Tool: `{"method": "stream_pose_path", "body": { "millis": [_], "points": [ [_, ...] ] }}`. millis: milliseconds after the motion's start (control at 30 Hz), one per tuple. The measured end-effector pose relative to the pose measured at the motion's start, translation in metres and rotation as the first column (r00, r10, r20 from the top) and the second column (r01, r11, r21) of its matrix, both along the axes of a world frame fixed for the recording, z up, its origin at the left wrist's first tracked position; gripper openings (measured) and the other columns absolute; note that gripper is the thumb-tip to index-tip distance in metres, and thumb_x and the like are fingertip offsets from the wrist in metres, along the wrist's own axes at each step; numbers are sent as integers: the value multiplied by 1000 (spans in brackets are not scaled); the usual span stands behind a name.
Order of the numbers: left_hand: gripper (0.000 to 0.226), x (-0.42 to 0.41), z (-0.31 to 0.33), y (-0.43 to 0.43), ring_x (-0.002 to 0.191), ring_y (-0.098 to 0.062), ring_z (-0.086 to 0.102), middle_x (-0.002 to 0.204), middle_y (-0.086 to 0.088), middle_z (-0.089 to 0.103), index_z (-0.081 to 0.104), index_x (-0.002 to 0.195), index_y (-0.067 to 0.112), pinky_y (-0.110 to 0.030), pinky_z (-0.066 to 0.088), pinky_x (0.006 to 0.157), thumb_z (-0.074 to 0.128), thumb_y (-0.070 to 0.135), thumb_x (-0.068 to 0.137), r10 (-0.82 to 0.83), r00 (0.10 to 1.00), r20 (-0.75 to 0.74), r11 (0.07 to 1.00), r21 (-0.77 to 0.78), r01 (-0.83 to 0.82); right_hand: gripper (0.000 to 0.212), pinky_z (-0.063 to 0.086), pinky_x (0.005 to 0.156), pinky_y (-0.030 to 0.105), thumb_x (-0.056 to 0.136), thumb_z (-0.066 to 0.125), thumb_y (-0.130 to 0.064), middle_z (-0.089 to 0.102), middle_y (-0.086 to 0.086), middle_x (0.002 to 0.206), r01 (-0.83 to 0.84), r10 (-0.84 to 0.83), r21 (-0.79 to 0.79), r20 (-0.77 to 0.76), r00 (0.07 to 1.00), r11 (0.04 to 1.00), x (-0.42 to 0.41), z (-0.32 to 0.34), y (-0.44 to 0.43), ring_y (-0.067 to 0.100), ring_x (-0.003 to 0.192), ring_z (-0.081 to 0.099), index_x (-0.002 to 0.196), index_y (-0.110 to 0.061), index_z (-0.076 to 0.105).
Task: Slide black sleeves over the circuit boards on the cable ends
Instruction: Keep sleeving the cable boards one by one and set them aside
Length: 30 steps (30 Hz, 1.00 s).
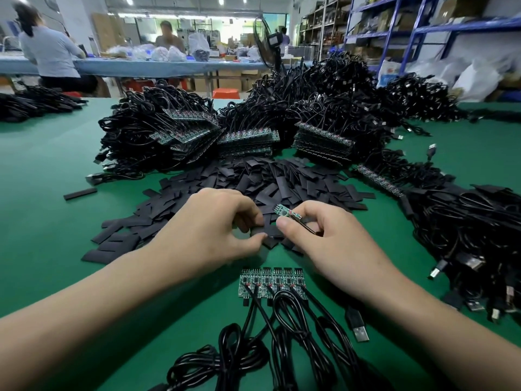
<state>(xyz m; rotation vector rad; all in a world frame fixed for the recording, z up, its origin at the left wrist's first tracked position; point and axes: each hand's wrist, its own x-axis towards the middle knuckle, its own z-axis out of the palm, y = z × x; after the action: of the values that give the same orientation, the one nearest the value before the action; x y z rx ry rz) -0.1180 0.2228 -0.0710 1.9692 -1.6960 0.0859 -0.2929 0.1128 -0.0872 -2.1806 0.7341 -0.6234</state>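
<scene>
Pinching one black sleeve (267, 230) between thumb and curled fingers, your left hand (210, 230) holds it low at the near edge of the sleeve heap (282, 179) on the green table (42, 198). Your right hand (335, 241) grips one circuit board (283, 210) at its cable end; the board's free tip is just beside the sleeve, not yet inside. Six more boards (272, 281) lie in a row near you, their cables (282, 334) trailing towards you, one USB plug (357, 324) beside them. Print on the boards is too small to read.
</scene>
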Motion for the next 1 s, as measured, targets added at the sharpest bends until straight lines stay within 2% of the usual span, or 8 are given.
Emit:
{"method": "stream_pose_path", "body": {
  "millis": [100, 233, 333, 467, 600, 800, 933, 1000],
  "points": [
    [13, -4, 4, 13, 73, 3, 68, 75, 18, 71, 76, 86, 27, -11, 51, 71, 82, 26, 75, -79, 995, -63, 994, -83, 74, 37, 29, 52, 21, 90, 60, -60, 55, -17, 52, 8, -8, 33, 9, 1000, 999, 1, 1, 4, 0, 46, 45, 86, -24, 68],
    [15, -9, 3, 28, 72, -1, 70, 72, 16, 72, 78, 88, 27, -15, 53, 69, 82, 25, 74, -114, 982, -153, 981, -172, 87, 35, 34, 56, 27, 90, 64, -57, 56, -12, 56, 7, -10, 81, 45, 999, 997, 1, 0, 7, 0, 47, 44, 89, -23, 68],
    [16, -9, -1, 36, 72, -7, 71, 74, 13, 73, 77, 89, 28, -15, 54, 71, 81, 26, 73, -134, 960, -246, 972, -222, 78, 31, 30, 51, 24, 95, 64, -50, 49, -12, 48, -70, 62, 183, 45, 997, 981, 0, 0, 9, 2, 40, 40, 84, -22, 69],
    [19, -13, -3, 43, 75, -4, 68, 76, 17, 71, 77, 93, 26, -12, 52, 71, 83, 25, 75, -142, 982, -127, 967, -229, 110, 27, 28, 41, 14, 99, 64, -39, 43, -9, 48, -164, 141, 288, 99, 985, 944, -2, 1, 13, 3, 37, 35, 79, -21, 67],
    [25, -12, -2, 46, 77, -2, 66, 86, 19, 70, 80, 100, 25, -13, 50, 73, 83, 41, 81, -169, 984, -62, 958, -247, 149, 23, 24, 39, 15, 101, 63, -33, 38, -8, 47, -254, 201, 393, 173, 964, 884, -3, 2, 18, 6, 37, 29, 85, -16, 68],
    [25, -7, -5, 48, 77, -2, 70, 84, 16, 73, 81, 95, 24, -12, 50, 76, 79, 38, 75, -156, 974, -165, 945, -311, 99, 41, 31, 44, 19, 102, 48, -51, 41, -11, 54, -269, 226, 335, 162, 961, 903, -1, 3, 14, 7, 43, 35, 80, -20, 63],
    [22, 0, -6, 49, 78, -6, 71, 83, 13, 75, 81, 94, 26, -23, 55, 76, 78, 38, 76, -105, 976, -189, 940, -340, 35, 39, 35, 57, 35, 98, 43, -53, 47, -7, 58, -246, 245, 45, 19, 969, 968, -5, 5, 6, 10, 53, 40, 77, -23, 57],
    [23, 2, -7, 49, 76, -8, 70, 82, 13, 75, 82, 93, 25, -26, 55, 74, 77, 40, 76, -88, 973, -213, 939, -344, 10, 39, 35, 58, 36, 97, 44, -53, 47, -5, 59, -279, 279, 31, 3, 960, 960, -6, 5, 5, 10, 54, 40, 77, -22, 56]
  ]
}}
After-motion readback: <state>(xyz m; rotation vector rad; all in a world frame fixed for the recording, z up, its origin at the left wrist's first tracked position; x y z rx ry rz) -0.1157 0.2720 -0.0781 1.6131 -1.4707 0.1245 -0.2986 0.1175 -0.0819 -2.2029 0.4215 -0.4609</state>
